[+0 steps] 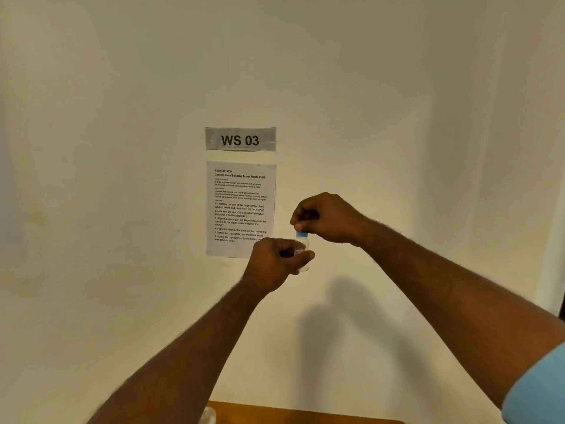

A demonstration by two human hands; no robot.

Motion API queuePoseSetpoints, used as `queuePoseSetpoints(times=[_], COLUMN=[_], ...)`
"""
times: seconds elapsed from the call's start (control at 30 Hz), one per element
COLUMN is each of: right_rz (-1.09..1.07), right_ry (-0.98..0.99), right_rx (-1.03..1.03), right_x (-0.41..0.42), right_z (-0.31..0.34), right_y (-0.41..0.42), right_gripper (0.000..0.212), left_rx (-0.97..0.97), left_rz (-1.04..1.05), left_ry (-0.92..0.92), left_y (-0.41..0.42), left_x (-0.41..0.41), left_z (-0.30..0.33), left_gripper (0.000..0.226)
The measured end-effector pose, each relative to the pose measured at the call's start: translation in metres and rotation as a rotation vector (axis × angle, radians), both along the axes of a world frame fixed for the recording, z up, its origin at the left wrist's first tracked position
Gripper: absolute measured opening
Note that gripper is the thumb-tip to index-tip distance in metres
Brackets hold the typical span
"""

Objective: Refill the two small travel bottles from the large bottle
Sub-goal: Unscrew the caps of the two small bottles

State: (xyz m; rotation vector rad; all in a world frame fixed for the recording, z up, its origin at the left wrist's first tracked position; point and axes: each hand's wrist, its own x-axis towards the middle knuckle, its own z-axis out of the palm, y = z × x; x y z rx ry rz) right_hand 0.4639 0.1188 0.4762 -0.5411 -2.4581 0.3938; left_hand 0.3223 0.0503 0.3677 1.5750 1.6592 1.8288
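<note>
Small travel bottle is up in the air, mid-scene, in front of the wall w/ the printed sheet just to its left. It sits upright, clear body, pale blue cap on top. Left hand is wrapped round the body, fingers clamped on it, prob. to keep it from spinning. Right hand comes in from above, fingertips pinched shut on the cap; that grip suits twisting it (on or off, can't tell from here). Holding it high and near eye level likely helps w/ seeing the thread and fill level; contents too small to judge.

Behind: instruction sheet and a "WS 03" label above it on the wall. Near edge, bottom of view: strip of wooden tabletop, w/ a clear blurred object at its left end, maybe another bottle, not sure. Large bottle not clearly in view.
</note>
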Motion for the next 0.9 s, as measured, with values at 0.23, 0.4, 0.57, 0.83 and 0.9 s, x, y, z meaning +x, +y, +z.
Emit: queuePoseSetpoints(times=[0.23, 0.4, 0.57, 0.83, 0.9], right_rz=[0.1, -0.069, 0.044, -0.111, -0.059], right_ry=[0.095, 0.128, 0.111, 0.103, 0.107], right_rx=[-0.285, -0.168, -0.318, -0.15, -0.2], right_x=[0.007, -0.007, -0.018, -0.032, -0.032], right_z=[0.0, -0.008, -0.012, -0.008, -0.009], right_y=[0.0, -0.008, -0.012, -0.024, -0.026], right_gripper=[0.033, 0.031, 0.04, 0.035, 0.028], left_rx=[-0.014, -0.015, -0.028, -0.016, -0.013], left_rz=[0.02, -0.005, -0.011, -0.059, -0.066], left_ry=[0.02, 0.049, 0.07, 0.049, 0.057], left_y=[-0.004, -0.008, -0.01, -0.013, -0.013], left_x=[-0.001, -0.012, -0.03, -0.044, -0.045], left_z=[-0.005, -0.002, -0.003, -0.003, -0.003], left_gripper=[0.034, 0.032, 0.034, 0.03, 0.029])
